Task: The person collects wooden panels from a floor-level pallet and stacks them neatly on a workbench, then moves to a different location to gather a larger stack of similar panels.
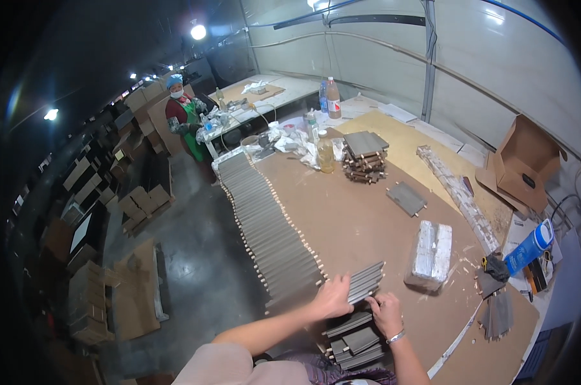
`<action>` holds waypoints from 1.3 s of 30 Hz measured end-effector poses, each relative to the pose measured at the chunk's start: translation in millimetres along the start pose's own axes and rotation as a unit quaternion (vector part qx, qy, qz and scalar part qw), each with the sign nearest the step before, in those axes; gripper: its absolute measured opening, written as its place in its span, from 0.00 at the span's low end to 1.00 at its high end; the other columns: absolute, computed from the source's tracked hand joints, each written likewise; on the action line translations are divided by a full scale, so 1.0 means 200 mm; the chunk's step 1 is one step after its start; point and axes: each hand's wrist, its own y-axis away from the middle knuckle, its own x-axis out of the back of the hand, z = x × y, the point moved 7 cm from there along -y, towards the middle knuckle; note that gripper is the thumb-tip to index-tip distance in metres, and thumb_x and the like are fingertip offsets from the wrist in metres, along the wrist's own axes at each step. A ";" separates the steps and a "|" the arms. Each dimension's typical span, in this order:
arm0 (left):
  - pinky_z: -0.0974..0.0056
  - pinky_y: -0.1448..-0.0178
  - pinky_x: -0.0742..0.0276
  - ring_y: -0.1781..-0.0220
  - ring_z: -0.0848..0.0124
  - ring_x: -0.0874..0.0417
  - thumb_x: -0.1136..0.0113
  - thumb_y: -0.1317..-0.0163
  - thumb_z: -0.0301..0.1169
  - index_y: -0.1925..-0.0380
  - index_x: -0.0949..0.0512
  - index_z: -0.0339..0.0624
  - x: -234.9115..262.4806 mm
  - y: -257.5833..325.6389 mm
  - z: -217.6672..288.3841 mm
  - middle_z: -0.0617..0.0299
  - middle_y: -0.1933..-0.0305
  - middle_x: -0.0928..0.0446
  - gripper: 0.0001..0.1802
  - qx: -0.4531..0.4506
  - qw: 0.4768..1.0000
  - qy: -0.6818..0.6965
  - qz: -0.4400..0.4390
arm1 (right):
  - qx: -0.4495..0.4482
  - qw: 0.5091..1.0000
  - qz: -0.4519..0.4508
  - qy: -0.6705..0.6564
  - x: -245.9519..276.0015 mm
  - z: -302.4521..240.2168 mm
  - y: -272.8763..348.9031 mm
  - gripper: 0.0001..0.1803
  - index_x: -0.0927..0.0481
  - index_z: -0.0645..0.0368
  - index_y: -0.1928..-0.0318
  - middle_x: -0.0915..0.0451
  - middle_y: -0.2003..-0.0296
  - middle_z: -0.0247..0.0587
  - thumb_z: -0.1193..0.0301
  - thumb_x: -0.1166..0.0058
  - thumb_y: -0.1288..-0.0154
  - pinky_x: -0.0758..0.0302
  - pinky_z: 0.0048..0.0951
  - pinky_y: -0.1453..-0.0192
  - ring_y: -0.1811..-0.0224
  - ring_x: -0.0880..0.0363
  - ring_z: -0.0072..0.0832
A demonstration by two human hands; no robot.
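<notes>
My left hand (pixel 334 297) grips a small bundle of grey slats (pixel 367 281) at its left end, above the table's near edge. Curled close to the bundle's lower side is my right hand (pixel 387 314), its thumb by the slats; whatever its fingers pinch is hidden. More grey pieces with wooden dowels lie in a stack (pixel 356 343) below my hands. Along the table's left edge runs a long row of grey slats (pixel 265 224), set side by side, with pale dowels sticking out at both ends.
A wrapped, block-shaped bundle (pixel 428 255) sits right of my hands. Farther back are a pile of grey pieces (pixel 365 154), a single grey panel (pixel 407 198) and bottles (pixel 333 97). An open carton (pixel 521 160) and blue bottle (pixel 529 247) stand right. A co-worker (pixel 186 119) stands far left.
</notes>
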 end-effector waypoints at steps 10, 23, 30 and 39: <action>0.41 0.30 0.55 0.32 0.54 0.44 0.39 0.52 0.54 0.36 0.45 0.32 0.00 0.08 -0.10 0.46 0.35 0.41 0.50 0.004 0.973 -0.231 0.009 | -0.083 0.995 0.058 0.015 0.01 0.06 -0.17 0.21 0.29 0.66 0.67 0.30 0.64 0.54 0.62 0.37 0.52 0.33 0.45 0.57 0.61 0.31 0.47; 0.51 0.33 0.44 0.38 0.53 0.35 0.37 0.53 0.32 0.44 0.33 0.38 0.26 0.51 -0.30 0.51 0.39 0.34 0.33 -0.104 0.951 0.006 0.290 | -0.155 0.904 -0.269 -0.296 -0.57 0.26 -0.47 0.24 0.26 0.65 0.48 0.23 0.52 0.44 0.56 0.54 0.32 0.32 0.27 0.44 0.49 0.27 0.28; 0.66 0.38 0.38 0.43 0.68 0.31 0.48 0.35 0.33 0.40 0.41 0.33 -0.40 0.73 -0.99 0.53 0.40 0.34 0.27 0.239 0.823 0.465 0.223 | -0.234 0.871 -0.334 -0.276 -0.53 0.25 -0.39 0.21 0.25 0.65 0.58 0.24 0.66 0.40 0.57 0.54 0.32 0.30 0.28 0.51 0.60 0.27 0.24; 0.65 0.40 0.37 0.47 0.70 0.30 0.47 0.35 0.34 0.48 0.36 0.33 -0.52 0.56 -1.05 0.58 0.49 0.28 0.20 0.190 0.756 0.577 0.243 | -0.155 0.903 -0.277 -0.290 -0.57 0.20 -0.45 0.20 0.26 0.67 0.64 0.27 0.68 0.41 0.58 0.53 0.33 0.33 0.28 0.58 0.66 0.33 0.27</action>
